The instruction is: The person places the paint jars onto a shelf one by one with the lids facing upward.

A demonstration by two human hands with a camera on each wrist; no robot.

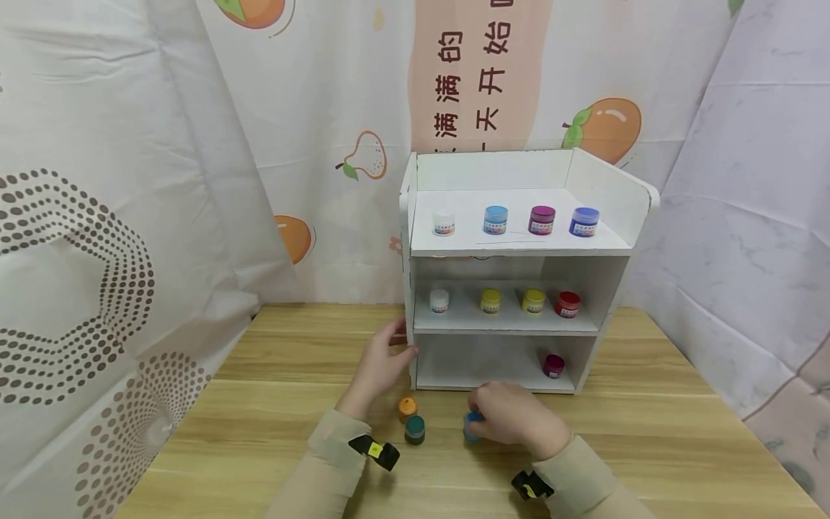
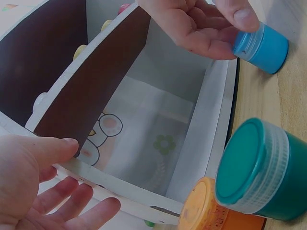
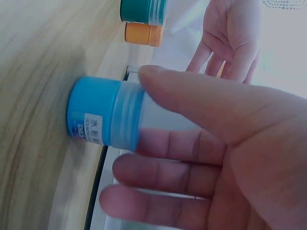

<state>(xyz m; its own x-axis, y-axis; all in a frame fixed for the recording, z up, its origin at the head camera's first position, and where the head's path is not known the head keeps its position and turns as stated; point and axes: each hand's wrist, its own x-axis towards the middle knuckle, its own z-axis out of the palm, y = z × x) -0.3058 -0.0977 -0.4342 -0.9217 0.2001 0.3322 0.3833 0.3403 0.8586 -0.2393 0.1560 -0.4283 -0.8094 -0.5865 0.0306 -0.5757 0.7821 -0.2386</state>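
My right hand (image 1: 512, 414) pinches a light-blue paint jar (image 3: 93, 108) by its lid, between thumb and index finger. Upright on the table, that jar stands just in front of a white shelf unit (image 1: 519, 253). The other right fingers reach out loosely beside it. At the shelf's left side is my left hand (image 1: 379, 366), thumb on the front edge of the side panel and loosely extended fingers along its outside. Between the hands, nearer the left one, stand a dark green jar (image 1: 415, 431) and an orange jar (image 1: 407, 408), close together.
White, light-blue, purple and dark-blue jars line the top shelf (image 1: 460, 241). On the middle shelf are white, yellow and red jars, and a dark magenta jar (image 1: 554, 366) sits at the right of the bottom compartment. Printed cloth (image 1: 324, 86) hangs behind the wooden table (image 1: 259, 432).
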